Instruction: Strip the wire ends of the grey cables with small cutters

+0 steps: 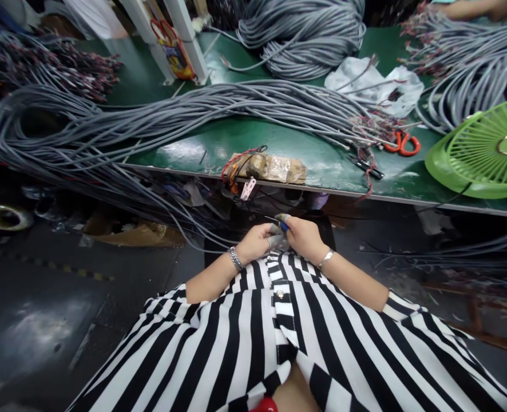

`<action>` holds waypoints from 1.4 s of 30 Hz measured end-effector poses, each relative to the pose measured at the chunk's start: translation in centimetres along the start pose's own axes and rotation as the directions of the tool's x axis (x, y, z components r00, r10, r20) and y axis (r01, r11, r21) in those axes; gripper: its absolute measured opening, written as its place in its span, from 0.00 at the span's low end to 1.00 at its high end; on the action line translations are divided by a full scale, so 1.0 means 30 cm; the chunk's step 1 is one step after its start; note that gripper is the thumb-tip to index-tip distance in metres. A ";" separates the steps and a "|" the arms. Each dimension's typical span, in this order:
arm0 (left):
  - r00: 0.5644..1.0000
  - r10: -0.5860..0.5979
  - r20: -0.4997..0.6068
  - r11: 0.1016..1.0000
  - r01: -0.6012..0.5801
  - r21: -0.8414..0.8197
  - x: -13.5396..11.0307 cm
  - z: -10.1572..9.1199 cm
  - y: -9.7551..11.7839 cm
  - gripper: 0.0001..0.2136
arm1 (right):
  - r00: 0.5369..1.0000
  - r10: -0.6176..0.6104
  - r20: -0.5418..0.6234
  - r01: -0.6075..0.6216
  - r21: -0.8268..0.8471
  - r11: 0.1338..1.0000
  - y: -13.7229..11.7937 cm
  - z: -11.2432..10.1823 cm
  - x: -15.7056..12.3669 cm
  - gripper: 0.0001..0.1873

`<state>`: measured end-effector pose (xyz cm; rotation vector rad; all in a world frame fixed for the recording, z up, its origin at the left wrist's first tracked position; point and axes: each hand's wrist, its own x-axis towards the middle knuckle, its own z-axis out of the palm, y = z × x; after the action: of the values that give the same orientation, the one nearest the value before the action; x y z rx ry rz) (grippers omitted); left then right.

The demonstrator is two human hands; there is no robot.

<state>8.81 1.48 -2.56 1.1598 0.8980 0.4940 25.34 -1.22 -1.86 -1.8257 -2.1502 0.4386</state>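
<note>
Close to my striped shirt, my left hand (pixel 257 242) is closed on a grey cable (pixel 202 230) that runs down to it from the bench. Grey coverings sit on some of its fingertips. Beside it and nearly touching, my right hand (pixel 304 236) is closed around a small tool with a blue handle (pixel 284 226) and a thin metal tip. The tool's kind cannot be made out, and the cable end between my fingers is hidden. Ahead on the bench edge lies a taped wooden block (pixel 279 168) with red and black wires.
A long bundle of grey cables (pixel 185 109) crosses the green bench (pixel 236 137). Orange-handled scissors (pixel 403 143), a plastic bag (pixel 356 77) and a green fan (pixel 485 151) stand to the right. More cable coils (pixel 305 37) lie behind; a person's arm (pixel 472 8) shows at top right.
</note>
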 end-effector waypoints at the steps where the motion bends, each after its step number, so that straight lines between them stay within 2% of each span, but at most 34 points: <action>1: 1.000 -0.016 0.010 1.000 0.016 0.017 -0.004 -0.001 0.004 0.12 | 1.000 -0.010 0.003 0.010 -0.022 1.000 0.002 0.001 0.001 0.20; 5: 1.000 0.002 -0.014 0.999 -0.001 0.033 -0.015 -0.016 -0.001 0.10 | 0.999 0.040 -0.006 -0.040 0.027 0.999 0.007 0.041 0.012 0.22; 8: 0.996 0.063 -0.061 0.996 -0.059 0.065 -0.018 -0.025 -0.020 0.09 | 0.993 0.113 0.031 -0.118 0.205 0.972 0.008 0.097 0.031 0.15; 10: 0.991 0.087 -0.103 0.993 -0.078 0.090 -0.028 -0.023 -0.024 0.10 | 0.990 0.134 0.051 -0.143 0.290 0.946 0.029 0.129 0.046 0.11; 11: 0.990 0.108 -0.090 0.990 -0.099 0.102 -0.038 -0.020 -0.022 0.10 | 0.987 0.150 0.049 -0.158 0.310 0.937 0.050 0.138 0.053 0.10; 13: 0.985 0.170 0.044 0.976 -0.174 0.132 -0.063 -0.013 -0.009 0.11 | 0.977 0.212 0.027 -0.209 0.341 0.917 0.110 0.145 0.064 0.09; 15: 0.956 0.207 0.206 0.958 -0.241 0.154 -0.089 -0.011 0.008 0.11 | 0.959 0.284 -0.006 -0.259 0.388 0.885 0.171 0.141 0.070 0.12; 16: 0.953 0.211 0.218 0.958 -0.245 0.146 -0.098 -0.014 0.014 0.11 | 0.952 0.304 -0.026 -0.266 0.417 0.869 0.192 0.139 0.071 0.13; 18: 0.974 0.211 0.079 0.975 -0.215 0.050 -0.107 -0.028 0.020 0.12 | 0.957 0.284 -0.054 -0.223 0.488 0.844 0.203 0.136 0.066 0.14; 20: 0.970 0.223 -0.100 0.966 -0.234 -0.112 -0.104 -0.047 0.021 0.12 | 0.980 0.193 -0.044 -0.136 0.562 0.816 0.173 0.131 0.051 0.13; 22: 0.950 0.244 -0.192 0.925 -0.288 -0.249 -0.099 -0.062 0.022 0.12 | 0.998 0.066 0.018 -0.061 0.692 0.719 0.123 0.114 0.031 0.15; 25: 0.955 0.227 -0.193 0.881 -0.286 -0.377 -0.097 -0.069 0.035 0.13 | 0.988 -0.114 0.108 -0.053 0.912 0.406 0.053 0.064 0.016 0.19; 27: 0.962 0.207 -0.179 0.858 -0.267 -0.438 -0.099 -0.065 0.047 0.13 | 0.979 -0.164 0.117 -0.071 0.962 0.262 0.018 0.026 0.026 0.23; 29: 0.963 0.207 -0.173 0.835 -0.266 -0.481 -0.099 -0.060 0.058 0.12 | 0.976 -0.172 0.134 -0.104 0.980 0.172 -0.015 -0.003 0.049 0.28; 32: 0.955 0.231 -0.189 0.807 -0.296 -0.511 -0.095 -0.055 0.065 0.10 | 0.975 -0.141 0.172 -0.164 0.984 0.065 -0.071 -0.020 0.081 0.32; 34: 0.950 0.235 -0.204 0.798 -0.308 -0.518 -0.091 -0.055 0.065 0.11 | 0.983 -0.064 0.173 -0.172 0.985 0.026 -0.104 -0.016 0.091 0.27; 37: 0.947 0.222 -0.233 0.783 -0.316 -0.536 -0.095 -0.067 0.062 0.09 | 0.982 0.067 0.175 -0.176 0.984 0.023 -0.129 -0.002 0.090 0.19; 39: 0.942 0.238 -0.238 0.739 -0.334 -0.585 -0.104 -0.088 0.061 0.07 | 0.975 0.117 0.191 -0.193 0.981 0.014 -0.128 0.005 0.086 0.18; 42: 0.928 0.283 -0.244 0.647 -0.372 -0.666 -0.119 -0.132 0.056 0.06 | 0.955 0.141 0.260 -0.252 0.965 -0.071 -0.117 0.005 0.082 0.19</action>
<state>3.74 1.67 -0.25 0.5680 0.4963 1.1144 21.74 0.65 -0.52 -1.0390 -0.7551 1.6527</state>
